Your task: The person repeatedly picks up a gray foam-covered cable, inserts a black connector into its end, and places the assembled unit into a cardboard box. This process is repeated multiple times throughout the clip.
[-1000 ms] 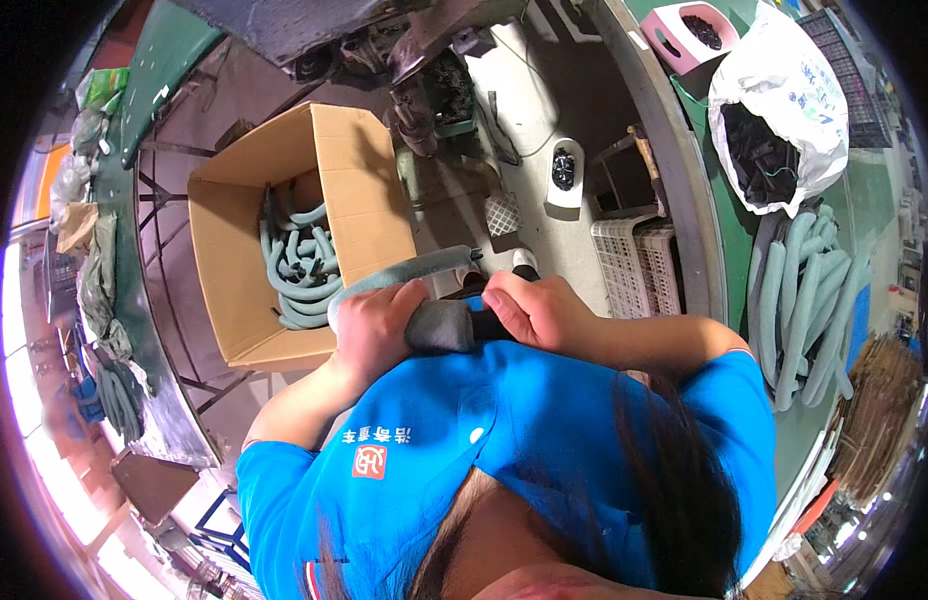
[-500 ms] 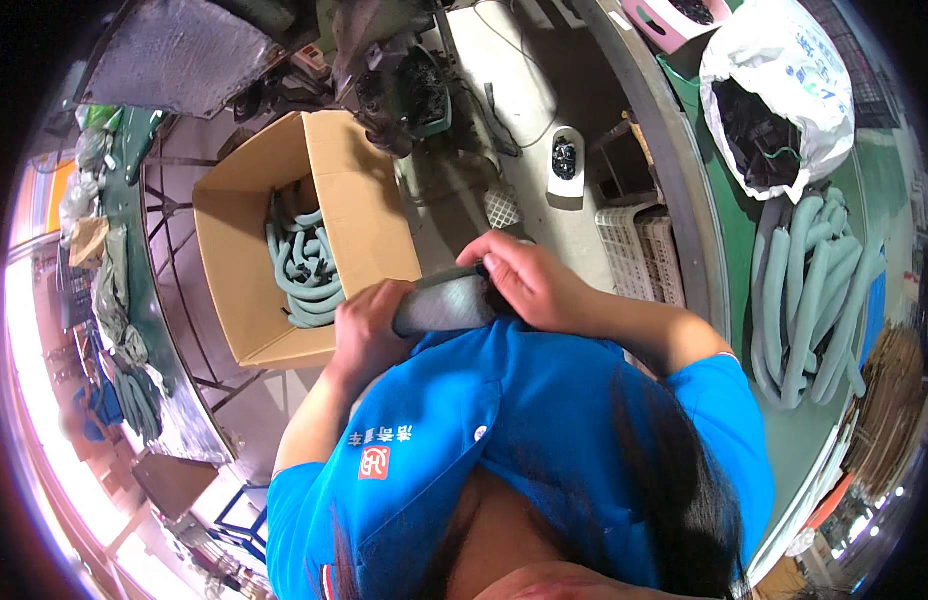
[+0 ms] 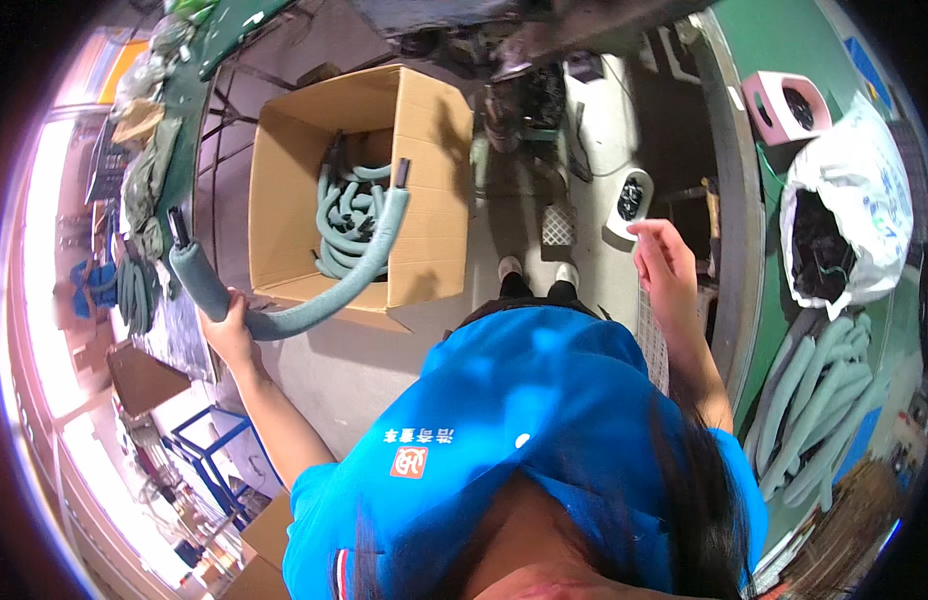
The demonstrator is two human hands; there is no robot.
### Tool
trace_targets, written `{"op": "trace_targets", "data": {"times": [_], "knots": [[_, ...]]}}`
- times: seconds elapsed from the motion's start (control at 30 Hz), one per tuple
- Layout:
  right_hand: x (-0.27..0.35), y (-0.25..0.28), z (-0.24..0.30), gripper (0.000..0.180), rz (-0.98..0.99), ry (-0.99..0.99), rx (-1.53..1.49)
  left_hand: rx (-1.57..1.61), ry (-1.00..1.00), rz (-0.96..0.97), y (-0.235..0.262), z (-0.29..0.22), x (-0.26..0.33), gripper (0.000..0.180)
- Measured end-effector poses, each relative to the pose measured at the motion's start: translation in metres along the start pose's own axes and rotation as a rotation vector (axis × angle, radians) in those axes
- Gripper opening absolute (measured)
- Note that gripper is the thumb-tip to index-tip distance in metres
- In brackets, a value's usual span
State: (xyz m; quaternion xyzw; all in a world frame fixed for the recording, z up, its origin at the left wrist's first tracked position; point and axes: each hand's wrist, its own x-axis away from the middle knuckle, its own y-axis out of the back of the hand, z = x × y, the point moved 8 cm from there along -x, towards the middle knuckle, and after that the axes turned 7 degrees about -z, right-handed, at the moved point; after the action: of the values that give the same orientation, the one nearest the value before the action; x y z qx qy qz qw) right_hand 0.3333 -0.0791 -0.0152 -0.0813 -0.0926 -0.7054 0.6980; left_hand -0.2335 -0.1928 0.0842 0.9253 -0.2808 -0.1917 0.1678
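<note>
Grey-green foam tube [image 3: 314,290], long and bent in a curve with a black end poking out at each tip, hangs over the near edge of the open cardboard box [image 3: 429,160], where more tubes lie coiled. Her left hand [image 3: 227,318] is clenched around it at the far left. Over to the right, her right hand [image 3: 664,262] is loose-fingered, holding nothing, beside the green bench [image 3: 774,290].

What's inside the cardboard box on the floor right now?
The cardboard box holds a tangle of grey-green foam tubes piled toward one side. The box floor beneath the pile is covered; bare cardboard shows beside it.
</note>
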Motion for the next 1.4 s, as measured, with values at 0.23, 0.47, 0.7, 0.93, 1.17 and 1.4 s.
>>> {"op": "trace_targets", "data": {"times": [0.23,0.47,0.7,0.93,1.17,1.4], "knots": [[-0.004,-0.002,0.002,0.016,-0.057,0.160,0.076,-0.713,-0.374,-0.285,-0.010,-0.043,-0.016,0.032],[0.015,0.066,-0.018,0.018,-0.329,0.217,0.383,-0.956,-0.675,0.440,-0.163,0.070,0.047,0.090],[0.118,0.309,-0.039,0.039,-1.316,0.274,1.426,-0.670,-0.644,1.188,-0.286,0.048,0.192,0.072],[0.188,0.399,-0.116,0.053,-0.930,-0.683,1.492,-0.502,-0.855,1.459,-0.350,-0.039,0.267,0.049],[0.150,0.281,-0.040,0.066,-0.853,-0.460,0.897,-0.120,-0.286,2.115,-0.369,-0.144,0.391,0.050],[0.085,0.116,-0.010,0.056,-0.537,0.299,0.531,0.399,-0.153,1.791,-0.401,-0.209,0.444,0.047]]}}
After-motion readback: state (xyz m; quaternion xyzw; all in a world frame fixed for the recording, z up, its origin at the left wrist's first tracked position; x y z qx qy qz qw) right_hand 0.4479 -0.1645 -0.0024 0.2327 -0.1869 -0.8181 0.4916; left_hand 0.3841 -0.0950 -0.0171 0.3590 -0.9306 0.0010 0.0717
